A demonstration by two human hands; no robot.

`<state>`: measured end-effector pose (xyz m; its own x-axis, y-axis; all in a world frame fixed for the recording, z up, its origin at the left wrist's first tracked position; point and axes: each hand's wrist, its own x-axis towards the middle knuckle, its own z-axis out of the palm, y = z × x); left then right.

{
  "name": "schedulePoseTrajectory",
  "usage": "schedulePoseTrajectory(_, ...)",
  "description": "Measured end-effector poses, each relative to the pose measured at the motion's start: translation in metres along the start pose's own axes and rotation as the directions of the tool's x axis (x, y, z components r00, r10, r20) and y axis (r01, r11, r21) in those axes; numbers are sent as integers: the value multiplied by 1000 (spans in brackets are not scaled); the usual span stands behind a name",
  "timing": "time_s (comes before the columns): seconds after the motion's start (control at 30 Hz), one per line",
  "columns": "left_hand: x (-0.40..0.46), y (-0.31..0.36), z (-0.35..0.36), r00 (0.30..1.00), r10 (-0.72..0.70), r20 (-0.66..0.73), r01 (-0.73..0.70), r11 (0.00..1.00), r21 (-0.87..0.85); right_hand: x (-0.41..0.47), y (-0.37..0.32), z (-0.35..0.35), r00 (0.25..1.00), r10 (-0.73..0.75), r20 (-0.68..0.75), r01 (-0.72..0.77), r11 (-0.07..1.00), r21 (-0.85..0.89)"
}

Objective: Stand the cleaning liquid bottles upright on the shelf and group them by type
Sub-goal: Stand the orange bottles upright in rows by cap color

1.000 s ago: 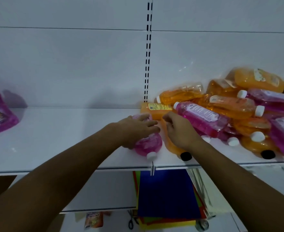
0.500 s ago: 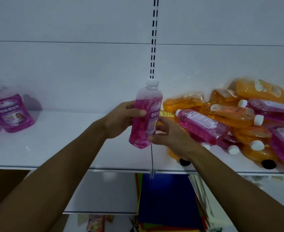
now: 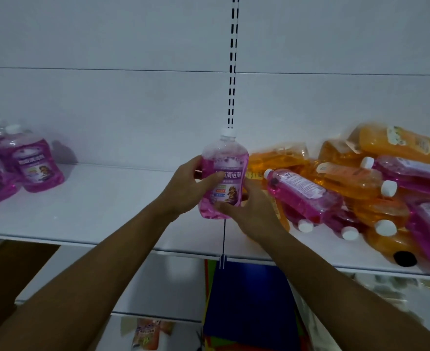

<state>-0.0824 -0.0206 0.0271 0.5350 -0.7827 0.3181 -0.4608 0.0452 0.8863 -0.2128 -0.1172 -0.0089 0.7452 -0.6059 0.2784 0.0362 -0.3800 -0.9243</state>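
Item: pink bottle (image 3: pixel 223 178), upright, being held above shelf (image 3: pixel 94 211) edge. Left hand (image 3: pixel 186 188) gripping side; right hand (image 3: pixel 249 211) cupping base. Likely liquid-heavy, smooth, thin-walled plastic (label zone probably safest grip).

One head-worn wide-angle view faces the white shelf (image 3: pixel 87 211) straight on from close range, angled slightly downward, forearms entering from the frame's bottom corners.
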Motion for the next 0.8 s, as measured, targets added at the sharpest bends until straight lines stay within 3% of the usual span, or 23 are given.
schedulePoseTrajectory(0.1, -10, -7, -17, 995, 22, -102, -18, 999, 47, 11, 0, 21, 999, -8, 31, 8, 1000, 9)
schedulePoseTrajectory(0.3, -25, -29, -98, 946, -102, -309, 104, 995, -8, 46, -16, 110, 984, -91, 150, 96, 995, -24)
schedulePoseTrajectory(0.43, -38, -58, -170, 878, -122, -462, 146, 989, 18, 78, -29, 190, 954, -117, 276, 122, 992, -3)
schedulePoseTrajectory(0.57, -52, -91, -238, 797, -51, -602, 178, 972, 154, 105, -35, 269, 926, -122, 358, 114, 993, 41)
schedulePoseTrajectory(0.8, -59, -143, -306, 677, 11, -736, 283, 919, 275, 131, -36, 365, 923, -151, 353, 147, 988, 38)
